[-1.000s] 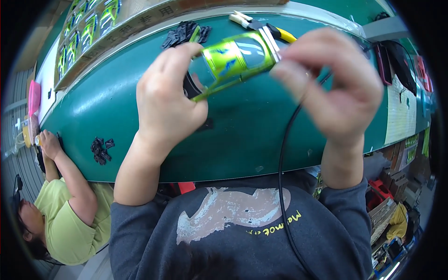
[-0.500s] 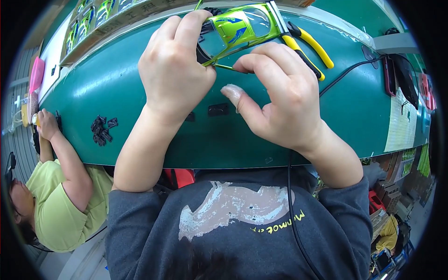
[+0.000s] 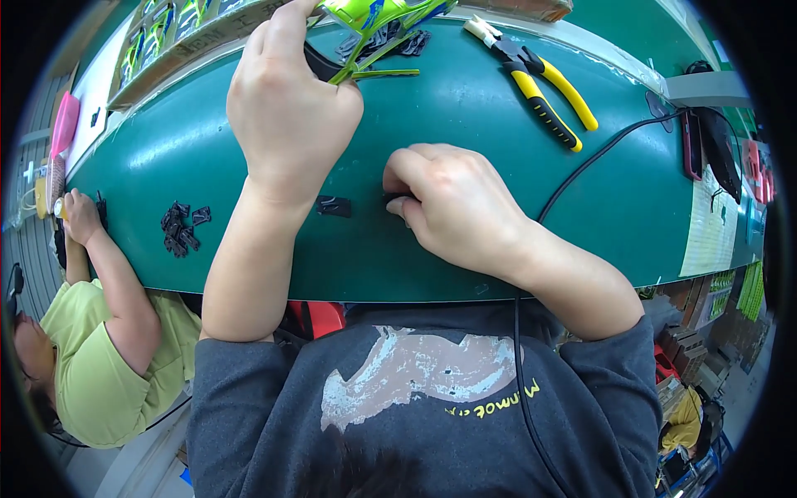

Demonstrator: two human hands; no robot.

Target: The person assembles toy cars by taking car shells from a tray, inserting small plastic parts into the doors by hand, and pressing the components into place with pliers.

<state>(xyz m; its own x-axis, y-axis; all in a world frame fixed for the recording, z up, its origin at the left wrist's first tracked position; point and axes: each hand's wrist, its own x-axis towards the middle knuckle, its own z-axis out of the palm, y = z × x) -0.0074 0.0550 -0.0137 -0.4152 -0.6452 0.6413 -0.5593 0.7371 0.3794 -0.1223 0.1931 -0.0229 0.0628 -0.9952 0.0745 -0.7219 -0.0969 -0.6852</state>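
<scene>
My left hand [image 3: 290,116] is closed around the edge of a bright green toy car body shell [image 3: 357,12], which the top of the picture partly cuts off. A thin green strip [image 3: 386,73] sticks out from the shell's near side. Lower down and to the right, my right hand [image 3: 457,199] pinches a small black plastic piece [image 3: 392,197] at the table surface; the fingers hide most of it. Another small black piece [image 3: 334,206] lies beside my left wrist. Beneath and behind the shell is a pile of black parts [image 3: 390,41].
Yellow-and-black pliers [image 3: 544,87] lie on the green table [image 3: 614,199] at the back right. A black cable [image 3: 573,178] runs across the table. Small black parts [image 3: 178,228] are heaped at left, near a co-worker in light green [image 3: 108,357]. A cardboard box [image 3: 199,54] holds more green shells.
My left hand has moved the shell up and left, uncovering the black pile and the pliers' jaws. My right hand has left the shell, come down toward me and pinched a black piece.
</scene>
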